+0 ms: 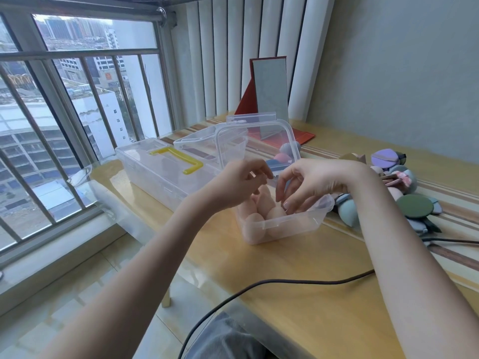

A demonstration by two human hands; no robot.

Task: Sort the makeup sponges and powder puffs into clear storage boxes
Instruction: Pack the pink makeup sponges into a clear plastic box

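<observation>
- Left hand (pixel 242 181): I see it above the small clear box (pixel 285 224), fingers loosely curled, holding nothing I can make out.
- Right hand (pixel 308 183): over the same box, fingers bent downward, tips at the box's far rim near the sponges. Can't tell if it pinches anything.
- Small clear box sits on the wooden table (pixel 298 281), lid (pixel 256 146) hinged up behind the hands. Inside: several peach egg-shaped sponges (pixel 255 220), packed close together.
- Behind the open lid I see a few more sponges (pixel 283 158), pink and grey, partly hidden.
- Left of the box: long clear storage box (pixel 155 174) with yellow handle (pixel 178 159), lid on. Another clear box (pixel 204 143) just behind it.
- Right of the box: unsorted pile of puffs and sponges (pixel 399 187) on the table; round green puff (pixel 414 206), purple puff (pixel 385 159), teal sponge (pixel 348 212).
- Far end: red folding mirror (pixel 269 92), upright.
- Dark cable (pixel 285 282) runs across the table's near side.
</observation>
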